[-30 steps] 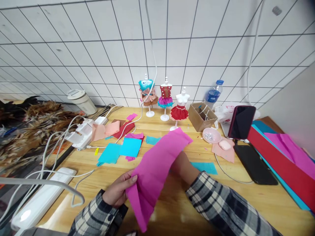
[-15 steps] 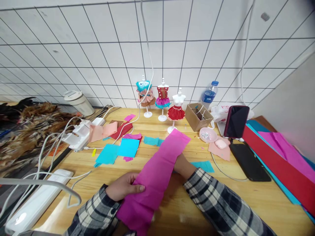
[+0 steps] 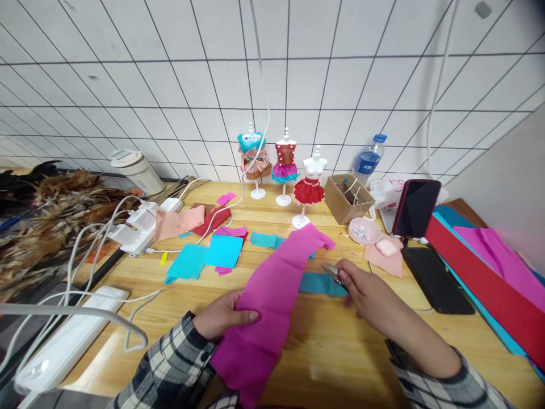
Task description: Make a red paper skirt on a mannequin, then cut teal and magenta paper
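My left hand (image 3: 225, 315) is closed on the left edge of a long magenta cloth strip (image 3: 272, 295), its thumb lying on top. The strip slants from the bottom of the view toward the mini mannequins, its far end drooping. To the right of the strip, my right hand (image 3: 357, 287) holds small metal scissors (image 3: 334, 272), their tip pointing left toward the cloth but apart from it. Under the scissors a teal cloth piece (image 3: 321, 284) lies on the wooden table (image 3: 340, 363).
Three mini mannequins, one in a red skirt (image 3: 309, 191), stand near the tiled wall. Beside them are a cardboard box (image 3: 347, 204), a pink bowl (image 3: 364, 231) and a phone (image 3: 416, 208). Cyan squares (image 3: 223, 251), white cables and a power strip (image 3: 72, 341) occupy the left.
My right hand has come out from behind the magenta strip and moved right, now showing the scissors. The strip's far end has dropped and curled. The camera view has shifted slightly.
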### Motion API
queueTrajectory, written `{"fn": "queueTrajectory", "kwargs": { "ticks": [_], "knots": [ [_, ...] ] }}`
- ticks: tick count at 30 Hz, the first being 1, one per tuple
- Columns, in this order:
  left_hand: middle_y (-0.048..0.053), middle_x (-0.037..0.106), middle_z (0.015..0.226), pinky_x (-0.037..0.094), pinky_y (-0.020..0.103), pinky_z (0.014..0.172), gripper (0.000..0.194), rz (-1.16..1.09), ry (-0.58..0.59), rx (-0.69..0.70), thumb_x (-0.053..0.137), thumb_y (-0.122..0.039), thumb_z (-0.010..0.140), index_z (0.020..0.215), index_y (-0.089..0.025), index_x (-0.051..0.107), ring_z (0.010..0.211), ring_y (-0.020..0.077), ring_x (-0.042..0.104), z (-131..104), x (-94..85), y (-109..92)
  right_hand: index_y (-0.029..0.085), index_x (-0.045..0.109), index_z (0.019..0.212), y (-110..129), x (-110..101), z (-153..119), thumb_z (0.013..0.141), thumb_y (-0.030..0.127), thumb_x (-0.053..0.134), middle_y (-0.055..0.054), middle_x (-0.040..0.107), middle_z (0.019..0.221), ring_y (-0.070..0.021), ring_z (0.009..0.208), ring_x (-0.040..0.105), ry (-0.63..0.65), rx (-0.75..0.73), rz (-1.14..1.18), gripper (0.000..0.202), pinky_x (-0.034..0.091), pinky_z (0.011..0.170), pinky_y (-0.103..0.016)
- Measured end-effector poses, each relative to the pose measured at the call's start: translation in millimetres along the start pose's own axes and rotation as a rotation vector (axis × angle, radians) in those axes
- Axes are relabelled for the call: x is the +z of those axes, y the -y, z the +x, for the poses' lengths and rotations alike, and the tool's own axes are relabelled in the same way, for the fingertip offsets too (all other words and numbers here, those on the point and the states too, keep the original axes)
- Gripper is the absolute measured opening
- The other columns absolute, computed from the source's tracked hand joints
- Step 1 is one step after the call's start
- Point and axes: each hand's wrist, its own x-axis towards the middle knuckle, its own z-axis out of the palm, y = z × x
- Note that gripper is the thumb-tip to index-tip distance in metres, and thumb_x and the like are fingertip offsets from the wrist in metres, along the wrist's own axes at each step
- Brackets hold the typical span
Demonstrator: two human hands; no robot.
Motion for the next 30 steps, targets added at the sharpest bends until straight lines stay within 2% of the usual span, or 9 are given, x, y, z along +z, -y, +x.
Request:
{"fn": "queueTrajectory", "kwargs": {
  "ticks": [2,7,10,13,15,19,23,26,30],
  "knots": [
    [0.01,0.073,0.106,0.051,0.032,0.086,0.047,0.049,0.074,0.012,0.081,-0.026,0.071,0.114,-0.014,0.066,0.092,0.0208,0.068,3.4,1.1,-5.7,0.024,0.055,0.093,-11.3,8.2,-14.4,0.1,0.042,0.03,0.002,0.062,0.063,-0.0166,0.059,0.059,0.154,-0.02,0.247,0.032,0.042,0.06,-0.027],
    [0.008,0.072,0.105,0.051,0.03,0.081,0.048,0.157,0.175,0.001,0.081,-0.032,0.07,0.112,-0.016,0.066,0.092,0.0211,0.067,9.1,1.9,-22.2,0.021,0.063,0.085,-24.8,44.1,-30.9,0.089,0.047,0.053,0.001,0.062,0.066,-0.0152,0.062,0.059,0.295,0.02,0.54,0.028,0.043,0.056,-0.024],
    [0.004,0.074,0.09,0.051,0.028,0.076,0.035,0.26,0.154,-0.071,0.079,-0.037,0.072,0.098,-0.015,0.071,0.08,0.0187,0.067,9.4,3.1,-24.6,0.019,0.062,0.094,-23.6,60.6,-29.8,0.088,0.05,0.052,-0.001,0.065,0.076,-0.0108,0.052,0.053,0.249,0.137,0.758,0.033,0.04,0.047,-0.022],
    [0.003,0.074,0.09,0.05,0.029,0.078,0.036,0.323,0.17,-0.1,0.077,-0.04,0.074,0.099,-0.016,0.071,0.077,0.0181,0.066,3.4,2.5,-22.6,0.017,0.063,0.102,-17.6,68.7,-26.0,0.085,0.056,0.053,0.003,0.059,0.061,-0.0084,0.04,0.04,0.106,0.195,0.847,0.044,0.03,0.039,-0.021],
    [0.003,0.074,0.092,0.049,0.027,0.078,0.036,0.355,0.174,-0.083,0.076,-0.04,0.075,0.101,-0.017,0.071,0.078,0.0174,0.065,-5.5,-1.8,-23.7,0.016,0.067,0.098,-16.2,66.1,-22.0,0.082,0.056,0.056,0.002,0.06,0.059,-0.0119,0.046,0.049,-0.036,0.175,0.767,0.044,0.037,0.043,-0.022],
    [0.003,0.072,0.087,0.048,0.026,0.076,0.033,0.492,0.22,-0.13,0.072,-0.042,0.077,0.096,-0.016,0.072,0.077,0.0186,0.062,-27.1,-19.7,-38.3,0.018,0.07,0.103,-28.8,36.6,2.0,0.088,0.046,0.05,-0.006,0.073,0.097,-0.0211,0.087,0.067,-0.383,0.142,0.302,0.037,0.051,0.077,-0.03],
    [0.0,0.067,0.075,0.044,0.021,0.065,0.033,0.754,0.183,-0.093,0.069,-0.047,0.077,0.084,-0.015,0.073,0.068,0.017,0.057,-32.2,-33.3,-54.8,0.016,0.07,0.109,-44.0,9.1,48.2,0.088,0.038,0.052,-0.013,0.07,0.105,-0.0262,0.1,0.064,-0.386,0.178,-0.022,0.035,0.046,0.086,-0.036],
    [0.0,0.067,0.074,0.045,0.021,0.065,0.036,0.891,0.094,-0.082,0.061,-0.048,0.084,0.082,-0.014,0.073,0.067,0.0173,0.057,-24.7,-33.6,-58.0,0.015,0.071,0.098,-41.0,13.0,79.7,0.083,0.046,0.06,-0.015,0.07,0.097,-0.0273,0.091,0.066,-0.33,0.182,-0.095,0.037,0.046,0.08,-0.035],
    [0.002,0.071,0.087,0.049,0.027,0.08,0.035,0.916,-0.084,0.02,0.066,-0.047,0.081,0.097,-0.016,0.071,0.082,0.0206,0.062,-14.1,-29.6,-55.4,0.015,0.068,0.096,-26.9,21.7,97.8,0.082,0.037,0.063,-0.015,0.069,0.101,-0.0258,0.091,0.065,-0.301,0.167,-0.135,0.027,0.045,0.078,-0.033]
  ]
}}
